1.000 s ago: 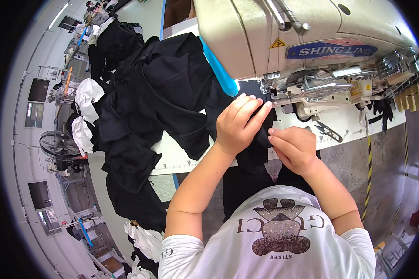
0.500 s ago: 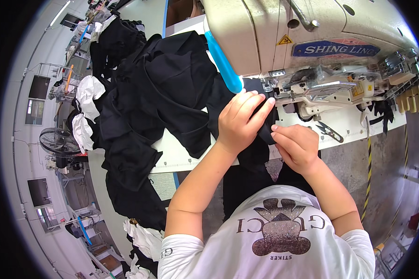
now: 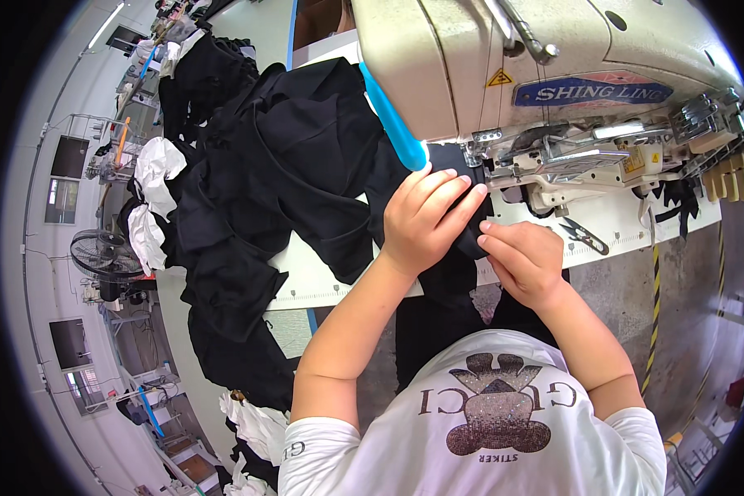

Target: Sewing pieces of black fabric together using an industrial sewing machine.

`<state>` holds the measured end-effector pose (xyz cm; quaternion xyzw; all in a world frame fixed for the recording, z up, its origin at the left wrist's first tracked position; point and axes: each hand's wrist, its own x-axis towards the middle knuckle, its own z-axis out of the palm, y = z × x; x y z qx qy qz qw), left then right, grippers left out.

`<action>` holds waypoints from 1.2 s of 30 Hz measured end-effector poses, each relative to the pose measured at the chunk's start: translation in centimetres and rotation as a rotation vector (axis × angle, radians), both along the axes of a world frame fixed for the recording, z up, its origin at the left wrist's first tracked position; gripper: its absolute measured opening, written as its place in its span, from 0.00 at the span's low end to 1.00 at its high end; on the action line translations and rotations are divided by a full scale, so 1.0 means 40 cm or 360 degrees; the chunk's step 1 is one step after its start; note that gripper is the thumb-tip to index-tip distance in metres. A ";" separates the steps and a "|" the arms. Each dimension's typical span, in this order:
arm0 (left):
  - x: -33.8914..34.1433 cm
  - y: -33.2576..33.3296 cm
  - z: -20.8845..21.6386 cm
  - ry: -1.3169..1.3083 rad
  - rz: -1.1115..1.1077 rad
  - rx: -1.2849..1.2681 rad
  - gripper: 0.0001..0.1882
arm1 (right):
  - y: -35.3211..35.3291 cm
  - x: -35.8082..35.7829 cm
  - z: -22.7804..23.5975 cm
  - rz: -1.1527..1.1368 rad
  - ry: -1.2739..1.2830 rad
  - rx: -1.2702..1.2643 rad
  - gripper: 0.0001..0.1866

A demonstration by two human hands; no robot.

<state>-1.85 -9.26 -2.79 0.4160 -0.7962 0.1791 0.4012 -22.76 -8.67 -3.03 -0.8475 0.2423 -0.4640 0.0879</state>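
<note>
My left hand (image 3: pixel 426 217) lies flat, fingers together, on a piece of black fabric (image 3: pixel 450 277) at the front of a cream industrial sewing machine (image 3: pixel 504 74). My right hand (image 3: pixel 525 258) pinches the edge of the same fabric just to the right, its fingertips meeting those of the left. Both hands sit right below the machine's needle area (image 3: pixel 504 169). The fabric hangs over the white table's (image 3: pixel 322 277) front edge onto my lap.
A big heap of black garments (image 3: pixel 256 190) covers the table's left side and spills off it. Small snips (image 3: pixel 585 236) lie on the table right of my hands. White cloth pieces (image 3: pixel 153 194), a fan (image 3: pixel 99 256) and other workstations are far left.
Both hands have stayed on the fabric, shifting slightly toward the needle area; the view has shifted a little.
</note>
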 end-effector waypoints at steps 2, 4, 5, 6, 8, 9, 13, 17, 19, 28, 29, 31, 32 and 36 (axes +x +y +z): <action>0.001 0.000 0.001 -0.0011 0.0011 0.0006 0.18 | -0.001 0.001 0.001 -0.0003 0.0003 -0.0003 0.18; 0.002 -0.001 0.000 -0.0016 0.0036 0.0012 0.19 | -0.003 0.003 0.000 -0.0013 -0.0008 -0.0017 0.18; 0.003 0.000 -0.001 -0.0016 0.0037 0.0011 0.19 | -0.004 0.004 0.000 -0.0011 -0.0009 -0.0017 0.18; 0.003 0.000 -0.002 -0.0011 0.0036 0.0029 0.20 | -0.005 0.004 0.001 -0.0018 -0.0009 -0.0016 0.18; 0.004 0.000 -0.002 -0.0006 0.0037 0.0045 0.21 | -0.007 0.005 0.001 -0.0021 -0.0010 -0.0017 0.18; 0.004 0.001 -0.002 -0.0001 0.0044 0.0058 0.21 | -0.009 0.005 0.001 -0.0020 -0.0005 -0.0018 0.18; 0.003 -0.001 0.003 0.0009 0.0049 0.0090 0.22 | -0.014 0.007 0.000 -0.0042 -0.0012 -0.0051 0.18; 0.006 -0.001 0.011 0.0009 0.0050 0.0098 0.21 | -0.019 0.012 0.000 -0.0059 -0.0021 -0.0062 0.18; 0.012 -0.001 0.000 0.0010 -0.0041 0.0024 0.21 | -0.021 0.014 0.000 -0.0072 -0.0032 -0.0068 0.18; 0.016 -0.002 -0.001 -0.0018 -0.0026 0.0055 0.21 | -0.024 0.017 0.002 -0.0091 -0.0034 -0.0059 0.17; 0.016 -0.003 0.000 -0.0018 -0.0015 0.0055 0.22 | -0.025 0.018 0.002 -0.0089 -0.0036 -0.0058 0.17; 0.019 -0.004 0.002 -0.0018 -0.0008 0.0069 0.22 | -0.030 0.020 0.002 -0.0088 -0.0044 -0.0063 0.17; 0.019 -0.005 0.003 -0.0016 -0.0003 0.0081 0.22 | -0.033 0.021 0.001 -0.0090 -0.0041 -0.0065 0.17; 0.019 -0.010 0.009 -0.0008 0.0012 0.0096 0.22 | -0.045 0.025 0.001 -0.0100 -0.0058 -0.0091 0.17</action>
